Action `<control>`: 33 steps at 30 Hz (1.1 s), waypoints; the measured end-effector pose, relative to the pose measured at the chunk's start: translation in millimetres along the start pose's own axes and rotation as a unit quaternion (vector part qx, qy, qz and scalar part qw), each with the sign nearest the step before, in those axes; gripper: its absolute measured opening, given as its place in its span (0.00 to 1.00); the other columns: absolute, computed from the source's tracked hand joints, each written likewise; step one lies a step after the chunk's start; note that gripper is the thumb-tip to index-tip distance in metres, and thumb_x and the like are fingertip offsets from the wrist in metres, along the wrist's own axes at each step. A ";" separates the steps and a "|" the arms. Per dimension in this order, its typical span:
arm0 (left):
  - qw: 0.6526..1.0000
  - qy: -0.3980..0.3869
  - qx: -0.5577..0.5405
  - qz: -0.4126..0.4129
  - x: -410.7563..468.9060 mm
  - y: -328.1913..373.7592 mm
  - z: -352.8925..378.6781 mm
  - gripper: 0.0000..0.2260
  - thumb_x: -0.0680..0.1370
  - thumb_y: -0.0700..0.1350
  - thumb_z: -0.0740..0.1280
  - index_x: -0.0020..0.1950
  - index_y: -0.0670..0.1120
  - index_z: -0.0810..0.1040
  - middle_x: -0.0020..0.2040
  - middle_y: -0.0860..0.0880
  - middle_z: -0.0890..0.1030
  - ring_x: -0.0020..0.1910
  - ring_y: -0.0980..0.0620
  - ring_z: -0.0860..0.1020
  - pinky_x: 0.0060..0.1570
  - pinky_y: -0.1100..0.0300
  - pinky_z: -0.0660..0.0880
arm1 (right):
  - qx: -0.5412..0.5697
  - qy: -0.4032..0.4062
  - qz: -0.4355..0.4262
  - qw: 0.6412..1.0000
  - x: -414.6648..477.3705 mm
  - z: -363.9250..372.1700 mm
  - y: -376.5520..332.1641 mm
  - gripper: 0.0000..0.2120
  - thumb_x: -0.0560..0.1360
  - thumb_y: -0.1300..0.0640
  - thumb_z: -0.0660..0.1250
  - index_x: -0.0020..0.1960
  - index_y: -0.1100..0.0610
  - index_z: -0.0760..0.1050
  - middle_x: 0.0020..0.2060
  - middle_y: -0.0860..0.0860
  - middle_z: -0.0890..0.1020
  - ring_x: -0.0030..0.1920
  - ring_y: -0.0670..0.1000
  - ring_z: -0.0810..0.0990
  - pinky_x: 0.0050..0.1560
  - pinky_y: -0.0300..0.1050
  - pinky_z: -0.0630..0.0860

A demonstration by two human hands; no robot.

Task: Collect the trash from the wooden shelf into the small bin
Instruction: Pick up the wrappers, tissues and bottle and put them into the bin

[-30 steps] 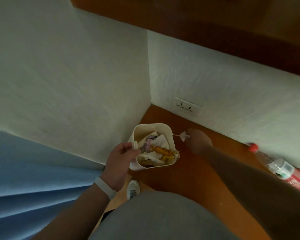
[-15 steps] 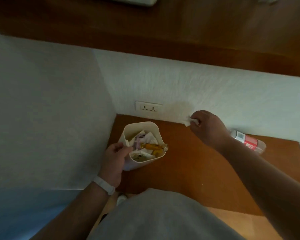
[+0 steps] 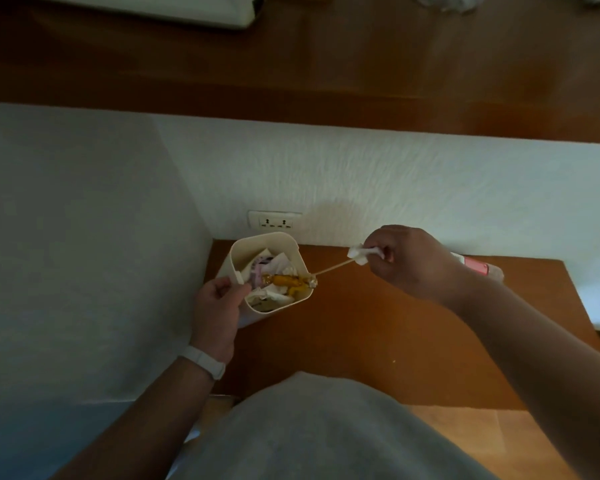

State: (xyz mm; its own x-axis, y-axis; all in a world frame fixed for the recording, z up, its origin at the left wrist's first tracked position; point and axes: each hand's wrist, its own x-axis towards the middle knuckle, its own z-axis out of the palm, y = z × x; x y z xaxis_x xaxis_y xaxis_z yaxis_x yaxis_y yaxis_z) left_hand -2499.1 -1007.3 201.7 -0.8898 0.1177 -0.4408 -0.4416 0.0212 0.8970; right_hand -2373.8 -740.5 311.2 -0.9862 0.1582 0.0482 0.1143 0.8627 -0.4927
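A small cream bin (image 3: 243, 252) full of crumpled tissue and a yellow wrapper is held over the left end of the wooden shelf (image 3: 395, 334). My left hand (image 3: 219, 306) grips the bin's near rim. My right hand (image 3: 409, 263), above the shelf to the bin's right, pinches a thin wooden stick with white paper at its end (image 3: 359, 255). The stick slants down-left and its tip is close to the bin's right rim.
A plastic bottle with a red label (image 3: 478, 266) lies on the shelf behind my right wrist, against the white wall. A wall socket (image 3: 274, 221) sits just above the bin. A higher wooden ledge (image 3: 326, 64) carrying a white object runs across the top.
My right hand lifted the stick with its paper away from the wall and swung it toward the bin. The view tilted up and shifted right; my left hand kept holding the bin.
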 end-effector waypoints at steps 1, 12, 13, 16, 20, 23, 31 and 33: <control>1.000 0.006 -0.003 0.000 -0.5 0.4 -0.4 0.07 0.74 0.36 0.71 0.50 0.45 0.79 0.43 0.46 0.82 0.32 0.62 0.82 0.28 0.67 0.75 | 0.002 0.007 -0.008 1.000 1.1 -1.0 -1.8 0.05 0.75 0.63 0.68 0.44 0.55 0.81 0.35 0.44 0.77 0.36 0.43 0.75 0.34 0.34 0.66; 0.998 0.022 -0.060 -0.005 -15.4 8.4 -12.3 0.16 0.74 0.36 0.71 0.61 0.35 0.77 0.52 0.38 0.82 0.43 0.48 0.82 0.39 0.58 0.78 | -0.005 -0.062 -0.048 0.997 13.2 25.4 -20.5 0.05 0.77 0.55 0.66 0.47 0.53 0.80 0.40 0.45 0.78 0.38 0.41 0.76 0.36 0.36 0.68; 0.998 0.016 -0.061 -0.005 -18.0 8.8 -12.5 0.17 0.75 0.36 0.71 0.62 0.35 0.76 0.53 0.37 0.82 0.45 0.46 0.81 0.41 0.56 0.78 | -0.015 -0.076 -0.052 0.996 14.8 32.2 -23.6 0.05 0.77 0.55 0.65 0.48 0.53 0.79 0.41 0.45 0.78 0.39 0.41 0.75 0.37 0.39 0.71; 0.998 -0.006 -0.056 -0.011 -25.7 10.4 -12.1 0.13 0.74 0.37 0.71 0.58 0.36 0.78 0.54 0.37 0.82 0.49 0.42 0.82 0.47 0.49 0.79 | -0.028 -0.108 -0.051 0.992 20.6 49.7 -34.8 0.06 0.78 0.53 0.63 0.49 0.52 0.79 0.43 0.46 0.79 0.42 0.46 0.77 0.42 0.48 0.78; 0.998 -0.032 -0.051 -0.026 -35.9 7.2 -9.6 0.14 0.75 0.37 0.70 0.60 0.35 0.79 0.57 0.34 0.83 0.57 0.37 0.81 0.59 0.40 0.76 | -0.017 -0.128 -0.068 0.989 25.1 62.9 -44.0 0.08 0.77 0.53 0.62 0.51 0.52 0.78 0.45 0.47 0.79 0.43 0.48 0.78 0.39 0.43 0.75; 0.997 -0.037 -0.065 -0.026 -42.5 3.6 -8.6 0.08 0.76 0.37 0.70 0.54 0.38 0.81 0.48 0.40 0.86 0.45 0.47 0.85 0.42 0.53 0.81 | -0.009 -0.141 -0.086 0.986 20.8 64.1 -42.3 0.12 0.75 0.52 0.64 0.57 0.51 0.78 0.49 0.47 0.79 0.47 0.46 0.76 0.40 0.36 0.69; 0.994 -0.049 -0.086 -0.044 -51.6 0.3 3.2 0.09 0.76 0.36 0.69 0.55 0.39 0.81 0.43 0.45 0.87 0.41 0.52 0.86 0.35 0.58 0.80 | 0.009 -0.136 -0.109 0.985 -6.8 49.0 -16.5 0.21 0.74 0.50 0.71 0.65 0.52 0.76 0.59 0.48 0.77 0.59 0.47 0.73 0.61 0.47 0.71; 0.995 -0.048 -0.080 -0.044 -53.1 0.7 11.9 0.10 0.76 0.36 0.69 0.57 0.38 0.80 0.44 0.45 0.87 0.42 0.50 0.85 0.39 0.57 0.79 | 0.046 -0.128 -0.108 0.985 -14.1 42.7 -7.8 0.22 0.73 0.50 0.72 0.66 0.53 0.75 0.61 0.47 0.76 0.61 0.44 0.72 0.63 0.41 0.70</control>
State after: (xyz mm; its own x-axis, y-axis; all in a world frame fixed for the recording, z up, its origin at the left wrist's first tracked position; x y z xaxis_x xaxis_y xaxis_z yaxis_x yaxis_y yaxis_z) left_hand -2450.8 -1001.7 226.1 -0.8352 0.2172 -0.5052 -0.5367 -0.1223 0.8348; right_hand -2365.9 -770.0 277.2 -0.9856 -0.1604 -0.0538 -0.1012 0.8137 -0.5725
